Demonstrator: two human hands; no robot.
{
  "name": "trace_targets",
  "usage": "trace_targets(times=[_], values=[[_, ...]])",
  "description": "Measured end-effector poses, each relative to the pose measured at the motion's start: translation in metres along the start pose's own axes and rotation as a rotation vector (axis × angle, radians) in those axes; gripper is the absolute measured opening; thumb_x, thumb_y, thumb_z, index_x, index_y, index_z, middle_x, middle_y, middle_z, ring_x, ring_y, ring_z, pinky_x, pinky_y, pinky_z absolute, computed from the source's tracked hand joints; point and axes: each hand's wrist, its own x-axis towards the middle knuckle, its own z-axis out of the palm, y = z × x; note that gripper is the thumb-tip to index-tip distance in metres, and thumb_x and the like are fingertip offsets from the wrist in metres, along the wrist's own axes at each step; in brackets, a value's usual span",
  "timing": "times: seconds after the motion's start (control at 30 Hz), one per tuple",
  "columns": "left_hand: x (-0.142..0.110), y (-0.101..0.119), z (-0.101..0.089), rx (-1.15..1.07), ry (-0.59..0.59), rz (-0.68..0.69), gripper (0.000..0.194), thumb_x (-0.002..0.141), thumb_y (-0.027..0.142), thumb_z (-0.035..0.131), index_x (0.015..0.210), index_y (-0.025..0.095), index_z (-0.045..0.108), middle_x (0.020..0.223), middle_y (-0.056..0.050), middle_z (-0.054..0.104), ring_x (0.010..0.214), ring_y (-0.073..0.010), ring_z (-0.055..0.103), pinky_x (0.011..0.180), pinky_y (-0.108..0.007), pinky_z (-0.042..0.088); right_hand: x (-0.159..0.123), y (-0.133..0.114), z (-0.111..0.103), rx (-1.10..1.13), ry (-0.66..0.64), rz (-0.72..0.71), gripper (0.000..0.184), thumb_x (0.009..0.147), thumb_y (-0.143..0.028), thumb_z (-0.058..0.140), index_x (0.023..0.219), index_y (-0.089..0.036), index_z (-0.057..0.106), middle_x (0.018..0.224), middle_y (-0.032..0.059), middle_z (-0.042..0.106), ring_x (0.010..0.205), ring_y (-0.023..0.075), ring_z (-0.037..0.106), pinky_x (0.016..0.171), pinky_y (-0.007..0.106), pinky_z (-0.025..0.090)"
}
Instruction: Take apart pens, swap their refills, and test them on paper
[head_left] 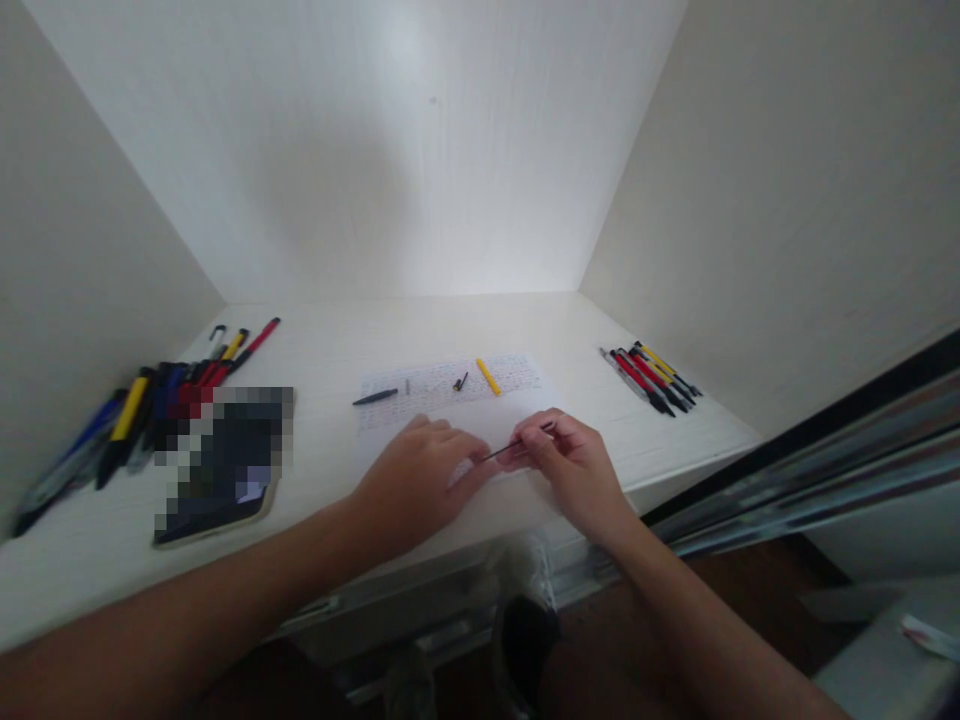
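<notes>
A thin dark pen refill (504, 451) stretches between my two hands, low over the near part of the written sheet of paper (450, 408). My left hand (420, 475) pinches its left end between thumb and fingers. Around the other end, my right hand (566, 458) is closed, and the tip sticks out past the fingers. Beyond the hands, pen parts lie on the paper: a dark tapered barrel section (375, 397), a small spring (407, 387), a small black clip piece (460, 382) and a yellow barrel tube (487, 377).
Several pens (651, 378) lie grouped at the right of the white desk (315, 345). On the left are more coloured pens (131, 418) and a phone (225, 465) with a blurred-out screen. White panels enclose the desk at the back and both sides.
</notes>
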Motion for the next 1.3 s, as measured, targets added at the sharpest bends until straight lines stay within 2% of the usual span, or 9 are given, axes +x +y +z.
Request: trace_targets(times=[0.27, 0.37, 0.47, 0.6, 0.7, 0.83, 0.97, 1.1, 1.3], values=[[-0.003, -0.004, 0.002, 0.013, 0.010, 0.112, 0.038, 0.104, 0.034, 0.041, 0.085, 0.020, 0.070, 0.070, -0.004, 0.066, 0.071, -0.0195, 0.059, 0.071, -0.037, 0.038, -0.006, 0.001, 0.005, -0.229, -0.134, -0.102, 0.008, 0.080, -0.034, 0.079, 0.083, -0.027, 0.077, 0.086, 0.0038, 0.073, 0.085, 0.0204, 0.068, 0.077, 0.036, 0.055], [-0.002, -0.005, 0.001, 0.027, -0.037, 0.072, 0.035, 0.103, 0.037, 0.044, 0.088, 0.020, 0.070, 0.075, -0.005, 0.068, 0.076, -0.0208, 0.062, 0.076, -0.039, 0.040, 0.002, -0.001, 0.000, -0.238, -0.158, -0.091, 0.008, 0.080, -0.033, 0.079, 0.079, -0.025, 0.076, 0.086, 0.0044, 0.074, 0.085, 0.0203, 0.068, 0.078, 0.037, 0.055], [-0.004, -0.008, 0.002, 0.066, -0.076, 0.013, 0.034, 0.100, 0.043, 0.049, 0.114, 0.018, 0.067, 0.102, -0.011, 0.072, 0.098, -0.0268, 0.063, 0.087, -0.045, 0.044, 0.025, -0.006, -0.019, -0.243, -0.139, -0.042, 0.013, 0.082, -0.034, 0.077, 0.080, -0.022, 0.075, 0.084, 0.0057, 0.075, 0.078, 0.0195, 0.070, 0.077, 0.038, 0.058], [-0.010, -0.012, 0.007, 0.123, -0.137, 0.036, 0.057, 0.096, 0.053, 0.053, 0.140, 0.016, 0.051, 0.144, -0.018, 0.053, 0.130, -0.0350, 0.049, 0.105, -0.052, 0.040, 0.072, -0.006, -0.046, -0.175, -0.071, -0.046, 0.023, 0.080, -0.040, 0.078, 0.081, -0.019, 0.067, 0.085, 0.0090, 0.076, 0.074, 0.0193, 0.073, 0.077, 0.039, 0.061], [-0.014, -0.012, 0.010, 0.133, -0.199, 0.050, 0.058, 0.099, 0.056, 0.046, 0.142, 0.018, 0.049, 0.152, -0.016, 0.046, 0.137, -0.0363, 0.043, 0.109, -0.054, 0.038, 0.103, 0.004, -0.055, -0.180, -0.115, -0.011, 0.026, 0.074, -0.037, 0.083, 0.081, -0.019, 0.066, 0.081, 0.0083, 0.076, 0.073, 0.0201, 0.073, 0.075, 0.039, 0.062], [-0.016, -0.010, 0.007, 0.142, -0.210, 0.037, 0.058, 0.099, 0.056, 0.044, 0.142, 0.018, 0.050, 0.152, -0.016, 0.045, 0.138, -0.0369, 0.043, 0.110, -0.054, 0.038, 0.127, 0.020, -0.059, -0.338, -0.200, -0.051, 0.021, 0.076, -0.035, 0.081, 0.084, -0.017, 0.074, 0.078, 0.0080, 0.075, 0.072, 0.0194, 0.072, 0.073, 0.037, 0.060], [-0.012, -0.005, 0.002, 0.138, -0.221, 0.023, 0.057, 0.098, 0.056, 0.045, 0.141, 0.018, 0.052, 0.151, -0.016, 0.047, 0.136, -0.0376, 0.045, 0.110, -0.056, 0.039, 0.130, 0.030, -0.066, -0.468, -0.196, -0.121, 0.018, 0.079, -0.034, 0.079, 0.085, -0.018, 0.079, 0.078, 0.0068, 0.075, 0.067, 0.0174, 0.068, 0.063, 0.033, 0.056], [-0.010, -0.001, -0.001, 0.145, -0.273, -0.014, 0.059, 0.096, 0.055, 0.051, 0.143, 0.020, 0.050, 0.154, -0.014, 0.044, 0.139, -0.0365, 0.043, 0.113, -0.055, 0.037, 0.122, 0.031, -0.071, -0.468, -0.208, -0.045, 0.017, 0.076, -0.033, 0.080, 0.086, -0.019, 0.079, 0.075, 0.0064, 0.075, 0.063, 0.0167, 0.065, 0.052, 0.029, 0.050], [-0.010, 0.001, 0.000, 0.150, -0.279, -0.026, 0.063, 0.095, 0.057, 0.052, 0.144, 0.018, 0.048, 0.156, -0.016, 0.041, 0.140, -0.0372, 0.041, 0.114, -0.056, 0.036, 0.116, 0.028, -0.067, -0.475, -0.192, -0.068, 0.011, 0.076, -0.029, 0.079, 0.083, -0.020, 0.079, 0.077, 0.0055, 0.075, 0.065, 0.0159, 0.065, 0.059, 0.030, 0.052]])
